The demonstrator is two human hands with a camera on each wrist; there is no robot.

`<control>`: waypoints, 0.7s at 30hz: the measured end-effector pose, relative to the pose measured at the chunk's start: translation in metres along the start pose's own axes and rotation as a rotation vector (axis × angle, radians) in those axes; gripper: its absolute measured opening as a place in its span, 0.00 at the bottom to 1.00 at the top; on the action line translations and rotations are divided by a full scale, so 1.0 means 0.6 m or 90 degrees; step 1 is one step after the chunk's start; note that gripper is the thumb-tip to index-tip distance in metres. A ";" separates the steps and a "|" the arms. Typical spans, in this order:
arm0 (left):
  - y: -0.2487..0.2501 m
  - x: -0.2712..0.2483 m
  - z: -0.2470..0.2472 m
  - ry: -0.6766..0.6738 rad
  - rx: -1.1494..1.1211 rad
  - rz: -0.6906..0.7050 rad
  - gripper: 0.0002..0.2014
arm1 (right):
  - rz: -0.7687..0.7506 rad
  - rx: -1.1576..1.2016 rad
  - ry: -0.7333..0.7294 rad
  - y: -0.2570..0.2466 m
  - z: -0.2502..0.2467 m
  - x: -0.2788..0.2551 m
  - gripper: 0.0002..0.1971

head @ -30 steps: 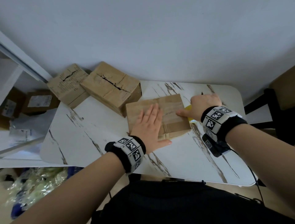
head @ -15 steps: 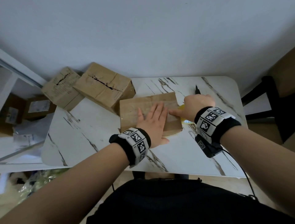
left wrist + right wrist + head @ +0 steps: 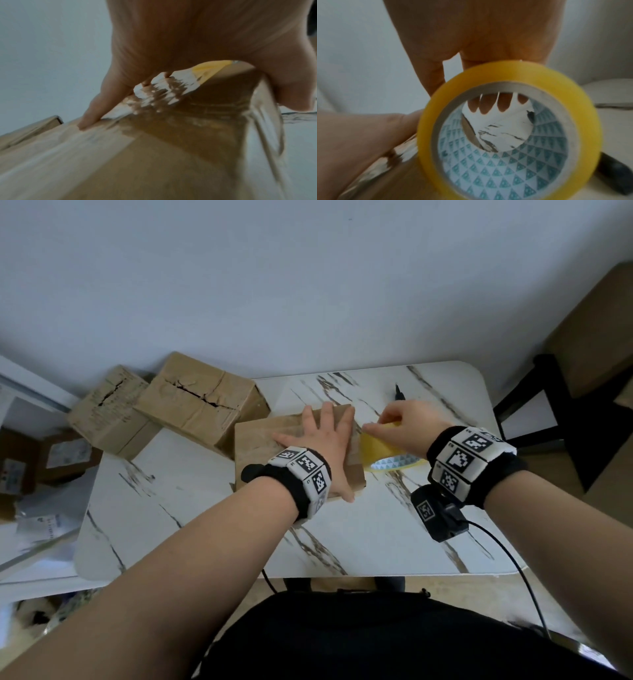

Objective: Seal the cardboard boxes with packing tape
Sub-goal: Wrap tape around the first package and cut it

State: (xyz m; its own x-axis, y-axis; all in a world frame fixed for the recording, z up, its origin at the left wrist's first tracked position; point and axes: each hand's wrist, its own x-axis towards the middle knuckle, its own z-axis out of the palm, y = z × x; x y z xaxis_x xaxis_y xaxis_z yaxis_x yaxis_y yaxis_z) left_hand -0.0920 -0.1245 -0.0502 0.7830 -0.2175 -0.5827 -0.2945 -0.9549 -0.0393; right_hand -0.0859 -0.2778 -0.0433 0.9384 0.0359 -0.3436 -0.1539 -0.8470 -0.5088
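A flat cardboard box [image 3: 260, 446] lies on the marble table [image 3: 342, 529]. My left hand [image 3: 325, 436] presses flat on the right end of its top, fingers straight [image 3: 91, 115]. Shiny clear tape [image 3: 163, 88] runs along the box top under that hand. My right hand [image 3: 397, 424] grips the yellow tape roll [image 3: 383, 455] just off the box's right edge, with fingertips [image 3: 488, 106] curled over the roll's far rim. The roll [image 3: 513, 75] has a patterned core, and the roll [image 3: 209, 69] also shows past my left palm. Two more boxes [image 3: 202, 402] [image 3: 109, 409] with split top seams stand at the back left.
A black pen-like tool [image 3: 399, 393] lies on the table behind my right hand, also seen as a dark tool [image 3: 614, 169]. A dark chair [image 3: 548, 426] stands at the right. Shelves with parcels [image 3: 34, 467] are at the left. The wall runs close behind the table.
My left hand has slid from the middle of the box top to its right end. The right hand has drawn the roll out beyond the box's right edge, so more of it shows.
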 end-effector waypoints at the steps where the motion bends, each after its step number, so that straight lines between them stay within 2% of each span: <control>1: 0.000 -0.001 -0.003 0.006 0.005 0.005 0.68 | 0.013 0.027 0.006 0.006 -0.005 -0.002 0.21; 4: -0.005 -0.005 -0.010 0.024 0.013 0.025 0.63 | 0.029 0.065 -0.025 0.023 -0.016 -0.008 0.26; 7: -0.019 -0.013 -0.018 0.063 -0.004 0.046 0.61 | 0.023 0.150 -0.028 0.023 -0.033 -0.014 0.20; 10: -0.036 -0.021 -0.036 0.140 -0.045 0.070 0.59 | -0.032 0.198 0.032 -0.003 -0.069 -0.020 0.16; 12: -0.042 -0.028 -0.050 0.189 -0.083 0.088 0.58 | -0.070 0.173 0.064 -0.026 -0.100 -0.024 0.17; 15: -0.051 -0.038 -0.059 0.230 -0.142 0.112 0.56 | -0.101 0.078 0.057 -0.058 -0.140 -0.027 0.18; 19: -0.074 -0.049 -0.056 0.290 -0.270 0.119 0.55 | -0.092 -0.052 0.078 -0.067 -0.155 -0.018 0.21; 21: -0.085 -0.051 -0.057 0.314 -0.288 0.138 0.55 | -0.074 -0.090 0.064 -0.065 -0.151 -0.011 0.23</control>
State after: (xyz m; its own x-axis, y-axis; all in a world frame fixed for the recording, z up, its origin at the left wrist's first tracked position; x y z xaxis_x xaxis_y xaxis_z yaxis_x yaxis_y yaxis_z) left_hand -0.0823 -0.0759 -0.0023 0.9211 -0.3765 -0.0992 -0.2987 -0.8466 0.4405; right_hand -0.0582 -0.2932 0.0503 0.9746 0.0909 -0.2046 -0.0042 -0.9063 -0.4226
